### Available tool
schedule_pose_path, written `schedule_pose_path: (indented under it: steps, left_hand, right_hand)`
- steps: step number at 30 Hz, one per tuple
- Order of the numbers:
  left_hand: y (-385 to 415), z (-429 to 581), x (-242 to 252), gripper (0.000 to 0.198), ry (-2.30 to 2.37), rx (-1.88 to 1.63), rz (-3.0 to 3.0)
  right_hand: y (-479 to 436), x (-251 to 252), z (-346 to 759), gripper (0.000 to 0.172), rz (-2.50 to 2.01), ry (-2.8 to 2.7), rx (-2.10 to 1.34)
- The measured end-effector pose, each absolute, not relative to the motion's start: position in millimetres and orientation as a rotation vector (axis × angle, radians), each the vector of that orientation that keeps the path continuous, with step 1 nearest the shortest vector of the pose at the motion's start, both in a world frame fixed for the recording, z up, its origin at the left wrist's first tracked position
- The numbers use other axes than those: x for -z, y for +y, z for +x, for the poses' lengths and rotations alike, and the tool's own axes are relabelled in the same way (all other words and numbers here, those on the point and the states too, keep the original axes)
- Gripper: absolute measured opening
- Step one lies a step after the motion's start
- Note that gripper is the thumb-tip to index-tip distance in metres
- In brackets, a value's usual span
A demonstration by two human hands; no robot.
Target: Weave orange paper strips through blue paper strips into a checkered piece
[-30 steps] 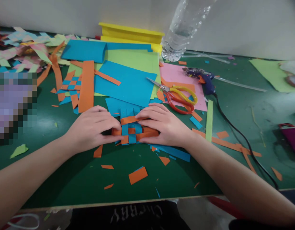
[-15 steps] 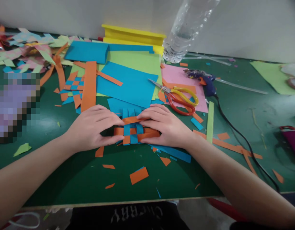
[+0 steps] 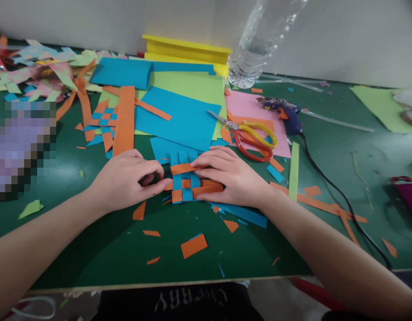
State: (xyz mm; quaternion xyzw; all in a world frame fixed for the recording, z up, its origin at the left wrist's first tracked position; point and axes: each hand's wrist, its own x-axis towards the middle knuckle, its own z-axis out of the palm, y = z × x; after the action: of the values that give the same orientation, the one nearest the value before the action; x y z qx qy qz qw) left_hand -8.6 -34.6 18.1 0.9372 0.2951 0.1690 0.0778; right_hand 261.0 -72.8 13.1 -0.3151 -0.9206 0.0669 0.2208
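Observation:
A small weave of blue and orange paper strips (image 3: 186,194) lies on the green table between my hands. My left hand (image 3: 127,180) is at its left side, thumb and index finger closed on the end of an orange strip. My right hand (image 3: 226,176) is on the right side, its fingertips on the upper orange strip (image 3: 181,169) and its thumb on the lower orange strips. Blue strip ends stand up at the far edge of the weave. A finished-looking blue and orange checkered piece (image 3: 104,118) lies to the back left.
Scissors (image 3: 241,127), a glue gun (image 3: 291,117) with its cord and blue sheets (image 3: 179,116) lie behind my hands. A plastic bottle (image 3: 256,49) stands at the back. Paper scraps (image 3: 194,246) are scattered in front; a blurred-out object is at left.
My left hand has drawn back slightly to the left and let go of the upper orange strip. Its fingers have curled in. My right hand has hardly moved.

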Motion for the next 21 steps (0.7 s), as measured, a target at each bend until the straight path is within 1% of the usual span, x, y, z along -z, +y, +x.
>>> schedule_pose_path:
  steps: [3,7,16,21]
  left_hand:
    - [-33.8,-9.5,-18.2,0.033,0.89,-0.48,2.703]
    - [-31.9,-9.0,-18.3,0.031,0.838,-0.432,2.625]
    - [-34.2,-5.3,-14.7,0.032,0.826,-0.442,2.589]
    - [-35.2,-2.2,-16.0,0.034,0.824,-0.45,2.618]
  right_hand:
    - [-72.7,-12.9,261.1,0.038,-0.869,-2.543,-0.172]
    - [-72.5,-12.4,261.0,0.039,-0.863,-2.551,-0.158]
    - [-72.7,-11.6,261.4,0.037,-0.883,-2.551,-0.138]
    - [-72.8,-10.0,261.6,0.041,-0.883,-2.55,-0.138]
